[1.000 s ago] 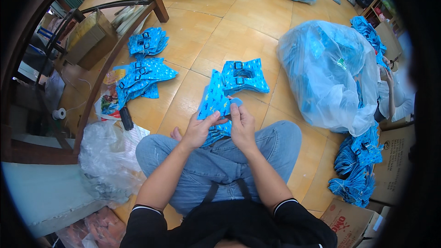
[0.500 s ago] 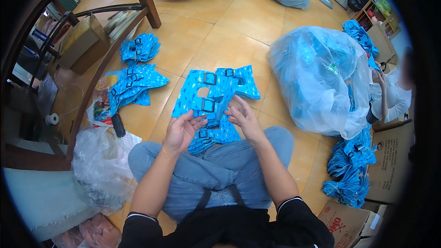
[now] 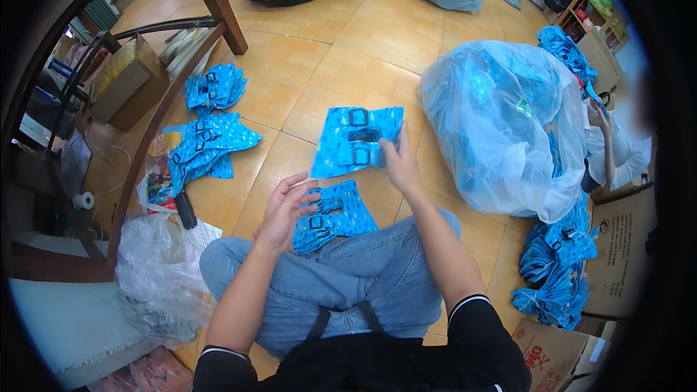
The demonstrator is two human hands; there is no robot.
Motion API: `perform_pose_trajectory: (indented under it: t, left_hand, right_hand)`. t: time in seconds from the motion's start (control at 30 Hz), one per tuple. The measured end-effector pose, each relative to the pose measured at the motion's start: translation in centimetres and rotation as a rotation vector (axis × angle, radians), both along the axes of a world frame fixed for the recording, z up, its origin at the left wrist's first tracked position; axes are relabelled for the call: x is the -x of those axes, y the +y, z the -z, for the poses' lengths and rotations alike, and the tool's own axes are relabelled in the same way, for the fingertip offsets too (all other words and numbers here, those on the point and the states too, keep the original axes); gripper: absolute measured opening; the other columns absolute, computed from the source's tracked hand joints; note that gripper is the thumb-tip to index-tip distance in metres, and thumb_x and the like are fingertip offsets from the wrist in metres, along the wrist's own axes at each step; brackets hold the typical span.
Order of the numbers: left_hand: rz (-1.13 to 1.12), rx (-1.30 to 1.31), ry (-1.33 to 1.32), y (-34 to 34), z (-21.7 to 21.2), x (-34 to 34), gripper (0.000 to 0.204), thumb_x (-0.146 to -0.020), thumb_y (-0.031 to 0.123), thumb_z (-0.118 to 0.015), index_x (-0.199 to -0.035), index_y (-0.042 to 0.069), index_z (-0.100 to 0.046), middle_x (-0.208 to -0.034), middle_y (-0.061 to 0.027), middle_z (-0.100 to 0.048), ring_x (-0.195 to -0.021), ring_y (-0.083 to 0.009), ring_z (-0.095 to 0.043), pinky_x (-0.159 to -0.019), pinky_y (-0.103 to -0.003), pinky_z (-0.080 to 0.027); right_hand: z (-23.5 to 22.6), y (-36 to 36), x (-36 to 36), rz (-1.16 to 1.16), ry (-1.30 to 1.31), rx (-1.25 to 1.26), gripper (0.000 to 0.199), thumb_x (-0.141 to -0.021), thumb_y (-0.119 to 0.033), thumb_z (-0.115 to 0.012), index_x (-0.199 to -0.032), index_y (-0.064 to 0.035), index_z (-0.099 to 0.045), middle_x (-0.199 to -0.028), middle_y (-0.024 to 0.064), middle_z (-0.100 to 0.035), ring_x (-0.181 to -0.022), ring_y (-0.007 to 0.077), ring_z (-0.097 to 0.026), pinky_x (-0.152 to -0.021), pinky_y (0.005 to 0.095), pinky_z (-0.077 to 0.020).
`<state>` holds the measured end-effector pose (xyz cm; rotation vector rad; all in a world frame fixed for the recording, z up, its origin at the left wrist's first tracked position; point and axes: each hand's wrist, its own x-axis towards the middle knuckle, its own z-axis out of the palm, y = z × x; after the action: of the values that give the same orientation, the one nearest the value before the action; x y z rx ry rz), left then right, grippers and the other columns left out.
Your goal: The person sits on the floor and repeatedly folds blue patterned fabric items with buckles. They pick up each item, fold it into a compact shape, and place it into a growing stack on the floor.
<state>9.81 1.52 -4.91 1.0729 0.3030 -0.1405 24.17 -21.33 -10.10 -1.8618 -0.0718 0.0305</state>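
Observation:
A blue patterned fabric piece with black square buckles (image 3: 337,152) lies over the far pile in front of me. My right hand (image 3: 399,163) pinches its right edge, the thumb on top. Nearer to me, a second pile of the same blue pieces (image 3: 341,221) rests on the floor against my crossed legs. My left hand (image 3: 284,207) hovers at the left of that near pile, its fingers apart and nothing in them. How many layers my right hand grips cannot be made out.
Two more blue piles (image 3: 207,141) lie at the left, beside a black oblong object (image 3: 186,210) and clear plastic (image 3: 156,254). A big translucent bag (image 3: 501,123) of blue pieces stands right, near another person (image 3: 628,145). Cartons (image 3: 617,258) and a wooden frame (image 3: 221,7) flank the floor.
The fabric piece that was between my hands has moved away and right onto the far pile. My right hand went forward with it; my left hand stayed near the close pile.

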Motion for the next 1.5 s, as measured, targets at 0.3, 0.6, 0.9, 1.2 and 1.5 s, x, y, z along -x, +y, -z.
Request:
perform_pose_trajectory:
  t: [0.3,0.6,0.9,1.2,1.5]
  left_hand:
    - [-0.029,-0.126,0.147,0.8,1.5,-0.8,0.032,-0.095,0.024,-0.052,-0.121,0.005,-0.05,-0.11,-0.0107,-0.063,-0.089,-0.0148,-0.062,-0.075,-0.027,-0.05]
    - [0.054,-0.158,0.163,0.2,1.9,-1.3,0.031,-0.096,0.023,-0.053,-0.12,0.005,-0.052,-0.106,-0.009,-0.065,-0.084,-0.012,-0.063,-0.071,-0.025,-0.05]
    - [0.063,-0.185,0.165,0.3,2.2,-1.4,0.031,-0.096,0.024,-0.052,-0.12,0.005,-0.052,-0.104,-0.0086,-0.065,-0.084,-0.0117,-0.063,-0.07,-0.024,-0.05]
    - [0.076,-0.21,0.174,0.2,2.3,-1.5,0.031,-0.096,0.024,-0.052,-0.12,0.005,-0.053,-0.104,-0.0076,-0.065,-0.084,-0.0122,-0.063,-0.071,-0.025,-0.05]
    - [0.031,-0.234,0.14,0.3,2.9,-1.4,0.03,-0.096,0.024,-0.052,-0.12,0.006,-0.053,-0.104,-0.008,-0.065,-0.083,-0.0119,-0.063,-0.07,-0.024,-0.05]
  right_hand:
    - [4.7,-0.8,-5.1,0.079,-0.005,0.599,0.074,-0.084,-0.037,-0.051,-0.144,-0.0008,-0.027,-0.129,0.0237,-0.051,-0.115,0.0392,-0.052,-0.097,0.0435,-0.0411]
    - [4.5,-0.8,-4.7,0.169,-0.034,0.712,0.064,-0.084,-0.037,-0.051,-0.138,-0.003,-0.04,-0.121,0.0212,-0.051,-0.109,0.037,-0.053,-0.091,0.0456,-0.0437]
    - [2.3,-1.1,-4.7,0.236,-0.07,0.637,0.063,-0.086,-0.039,-0.05,-0.137,-0.005,-0.041,-0.113,0.0203,-0.054,-0.103,0.0378,-0.056,-0.087,0.0462,-0.0451]
    - [4.2,-0.4,-4.5,0.239,-0.087,0.668,0.062,-0.086,-0.04,-0.057,-0.135,-0.0054,-0.044,-0.113,0.0206,-0.055,-0.105,0.0365,-0.055,-0.088,0.0453,-0.0443]
    - [2.0,0.2,-1.9,0.167,-0.609,0.556,0.047,-0.085,-0.02,-0.064,-0.127,-0.0023,-0.051,-0.115,0.0202,-0.055,-0.106,0.0351,-0.054,-0.089,0.0422,-0.0439]
